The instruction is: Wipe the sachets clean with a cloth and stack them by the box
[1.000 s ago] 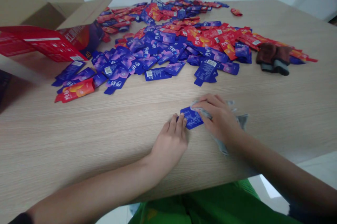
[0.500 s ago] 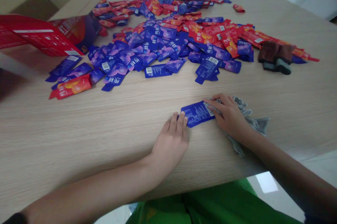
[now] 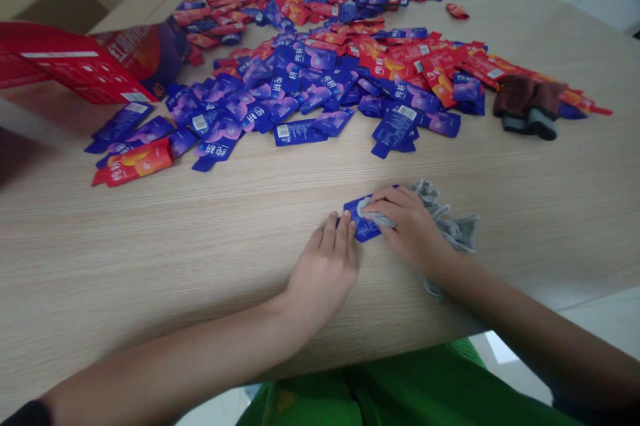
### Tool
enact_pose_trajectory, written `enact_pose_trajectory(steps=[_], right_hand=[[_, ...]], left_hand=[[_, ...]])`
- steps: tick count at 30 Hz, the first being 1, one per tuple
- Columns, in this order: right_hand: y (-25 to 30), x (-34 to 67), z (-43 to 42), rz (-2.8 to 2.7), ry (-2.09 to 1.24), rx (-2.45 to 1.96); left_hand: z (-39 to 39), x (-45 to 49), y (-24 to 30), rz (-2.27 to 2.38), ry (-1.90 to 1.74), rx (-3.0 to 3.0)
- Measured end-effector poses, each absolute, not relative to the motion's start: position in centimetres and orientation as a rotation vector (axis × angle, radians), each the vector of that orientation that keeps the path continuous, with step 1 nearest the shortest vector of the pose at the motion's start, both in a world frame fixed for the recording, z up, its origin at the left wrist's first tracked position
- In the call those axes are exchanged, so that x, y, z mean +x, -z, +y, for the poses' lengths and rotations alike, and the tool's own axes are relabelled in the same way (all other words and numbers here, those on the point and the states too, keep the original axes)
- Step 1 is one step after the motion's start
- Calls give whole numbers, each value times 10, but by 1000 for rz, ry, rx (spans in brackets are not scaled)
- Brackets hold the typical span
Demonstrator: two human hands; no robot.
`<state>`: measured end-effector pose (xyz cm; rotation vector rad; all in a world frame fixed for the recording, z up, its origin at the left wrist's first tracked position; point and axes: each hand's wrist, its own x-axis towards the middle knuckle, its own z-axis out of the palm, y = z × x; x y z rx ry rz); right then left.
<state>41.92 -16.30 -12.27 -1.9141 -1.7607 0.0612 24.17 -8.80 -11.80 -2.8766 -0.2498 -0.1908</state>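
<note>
A single blue sachet (image 3: 361, 226) lies flat near the table's front edge. My left hand (image 3: 325, 269) rests flat with its fingertips pressed on the sachet's left end, fingers stretched out together. My right hand (image 3: 407, 229) is closed on a grey cloth (image 3: 453, 226) and presses it onto the sachet, covering most of it. A large spread of blue and red sachets (image 3: 345, 73) covers the far half of the table.
An open cardboard box (image 3: 75, 6) with red and purple cartons stands at the far left. A dark brown and grey folded cloth (image 3: 530, 106) lies at the right by the sachets. The wooden table's (image 3: 150, 246) front edge runs just below my forearms.
My right hand slid the grey cloth right along the sachet, uncovering it, and has now come back left over it. My left hand stayed put.
</note>
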Motion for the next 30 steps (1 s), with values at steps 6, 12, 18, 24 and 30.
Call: enact_pose_trajectory(steps=[6,12,18,24,30], right_hand=[[124,456,-183,-1639,-16,-1962],[110,472,-190,-1522,-3,-2084],[111,422,-177,-1752,-10,-1886],[124,427,-181,-1752,-57,-1908],[121,460,-197,-1523,-104,-1990]], left_hand=[[-89,242,118,-255,205,-2879],[-88,242,119,-252,205,-2871],[-88,242,117,-248,165,-2886],[-88,241,117,-243,158,-2904],[-88,242,119,-250,184,-2886]])
